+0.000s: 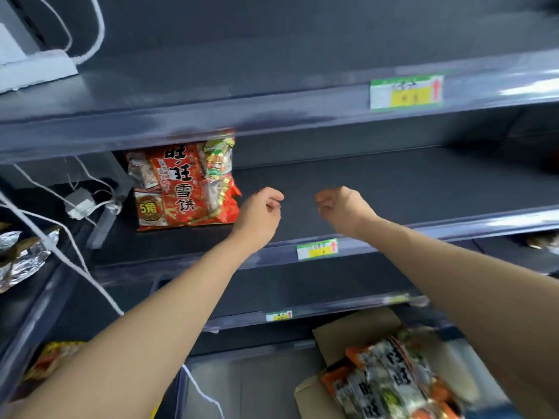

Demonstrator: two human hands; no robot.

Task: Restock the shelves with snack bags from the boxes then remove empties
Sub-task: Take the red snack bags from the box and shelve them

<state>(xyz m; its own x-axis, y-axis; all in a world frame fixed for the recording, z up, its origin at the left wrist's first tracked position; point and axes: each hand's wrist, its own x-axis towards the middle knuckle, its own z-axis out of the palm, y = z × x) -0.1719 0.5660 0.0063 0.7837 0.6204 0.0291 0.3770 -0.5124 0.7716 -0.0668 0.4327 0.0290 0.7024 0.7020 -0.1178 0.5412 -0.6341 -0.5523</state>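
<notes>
A red snack bag [184, 186] with white characters stands on the dark middle shelf [393, 189], at its left end. My left hand [260, 216] hovers just right of the bag, fingers curled in, holding nothing. My right hand [341, 210] is a short way further right over bare shelf, also curled with nothing in it. Low at the right, an open cardboard box [348, 334] holds orange and white snack bags [390, 379].
Price tags [406, 92] sit on the shelf edges, another tag [317, 249] below my hands. White cables [60, 237] and a small adapter [79, 204] hang at the left. Silver foil bags [21, 255] lie at the far left. A yellow bag [51, 358] lies lower left.
</notes>
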